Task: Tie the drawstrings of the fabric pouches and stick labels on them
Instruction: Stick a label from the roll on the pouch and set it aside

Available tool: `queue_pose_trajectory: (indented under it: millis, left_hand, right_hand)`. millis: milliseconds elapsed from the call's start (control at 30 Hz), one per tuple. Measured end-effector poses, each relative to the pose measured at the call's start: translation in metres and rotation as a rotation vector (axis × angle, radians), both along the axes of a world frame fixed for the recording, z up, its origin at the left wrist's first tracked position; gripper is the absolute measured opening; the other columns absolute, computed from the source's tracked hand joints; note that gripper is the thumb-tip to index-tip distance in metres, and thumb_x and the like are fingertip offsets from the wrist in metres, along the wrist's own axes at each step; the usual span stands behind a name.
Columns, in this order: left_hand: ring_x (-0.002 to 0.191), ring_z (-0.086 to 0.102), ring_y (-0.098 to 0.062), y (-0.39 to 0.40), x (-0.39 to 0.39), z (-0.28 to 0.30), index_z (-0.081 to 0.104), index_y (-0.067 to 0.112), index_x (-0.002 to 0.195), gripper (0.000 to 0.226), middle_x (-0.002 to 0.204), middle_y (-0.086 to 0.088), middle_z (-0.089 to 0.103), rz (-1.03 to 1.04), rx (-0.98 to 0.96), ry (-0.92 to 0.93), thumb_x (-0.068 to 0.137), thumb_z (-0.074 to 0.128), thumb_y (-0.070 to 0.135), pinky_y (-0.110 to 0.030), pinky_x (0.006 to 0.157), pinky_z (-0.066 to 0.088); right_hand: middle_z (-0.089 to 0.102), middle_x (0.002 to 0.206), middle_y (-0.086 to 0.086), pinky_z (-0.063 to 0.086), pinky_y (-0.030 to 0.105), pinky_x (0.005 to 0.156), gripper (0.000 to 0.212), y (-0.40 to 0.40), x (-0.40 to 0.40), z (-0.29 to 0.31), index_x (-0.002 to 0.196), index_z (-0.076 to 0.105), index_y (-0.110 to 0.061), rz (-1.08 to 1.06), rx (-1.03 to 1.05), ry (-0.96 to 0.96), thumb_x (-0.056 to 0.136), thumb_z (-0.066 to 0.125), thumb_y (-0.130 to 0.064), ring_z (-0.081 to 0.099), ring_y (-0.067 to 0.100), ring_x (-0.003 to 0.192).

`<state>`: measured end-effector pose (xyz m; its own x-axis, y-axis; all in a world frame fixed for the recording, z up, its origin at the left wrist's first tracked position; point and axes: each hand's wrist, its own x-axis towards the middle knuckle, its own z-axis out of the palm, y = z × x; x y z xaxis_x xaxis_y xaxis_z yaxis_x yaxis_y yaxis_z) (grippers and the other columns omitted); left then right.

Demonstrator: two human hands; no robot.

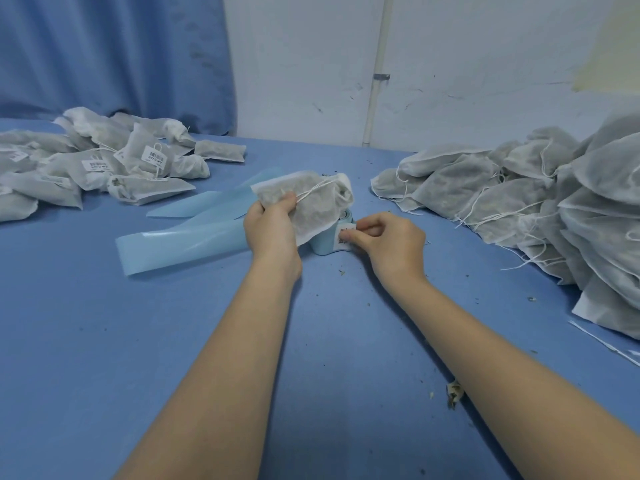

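Step in hand: labelling. Left hand (273, 226) grips 1 filled pouch (311, 202), string apparently tied, held above the label roll (329, 242). Right hand (388, 242) pinches 1 barcode label (346, 234) at the roll. Next: peel it cleanly, press flat on the pouch. Blue table (173, 341); labelled pile (104, 164) left, unlabelled pile (536, 202) right; spent backing strip (187, 244); blue curtain (114, 53), white wall (485, 64).
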<state>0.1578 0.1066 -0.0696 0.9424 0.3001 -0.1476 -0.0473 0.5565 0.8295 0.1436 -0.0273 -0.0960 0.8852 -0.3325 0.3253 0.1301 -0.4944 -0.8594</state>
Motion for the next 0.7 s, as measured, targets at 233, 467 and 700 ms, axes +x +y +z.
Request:
queue_pose_trajectory:
  millis: [233,467,700]
  left_hand:
    - [0.096,0.064,-0.028,0.000,0.001,-0.001,0.061,0.008,0.095,0.010,0.099,-0.011,0.066,-0.001,-0.011,-0.004,0.087,0.060,0.003,-0.047,0.095,0.050]
    - [0.101,0.065,-0.029,0.000,0.001,-0.003,0.062,0.007,0.097,0.011,0.102,-0.011,0.067,-0.004,-0.012,-0.003,0.087,0.060,0.004,-0.046,0.094,0.051]
    - [0.090,0.064,-0.026,-0.001,0.002,-0.003,0.062,0.007,0.097,0.012,0.097,-0.010,0.066,0.004,-0.012,-0.021,0.087,0.059,0.002,-0.041,0.089,0.053]
  right_hand:
    - [0.065,0.066,-0.009,0.048,0.019,0.069,0.023,0.003,-0.003,0.002,0.063,0.061,-0.026,-0.014,-0.060,0.003,0.072,0.082,-0.027,0.065,0.013,0.072]
    - [0.061,0.063,-0.015,0.041,0.012,0.060,0.022,0.006,-0.006,0.001,0.064,0.061,-0.027,-0.016,-0.105,0.021,0.074,0.080,-0.033,0.059,0.005,0.070]
    - [0.054,0.077,-0.010,0.034,0.014,0.062,0.022,0.009,-0.014,0.004,0.065,0.061,-0.029,0.138,-0.376,-0.004,0.072,0.081,-0.035,0.049,0.003,0.069]
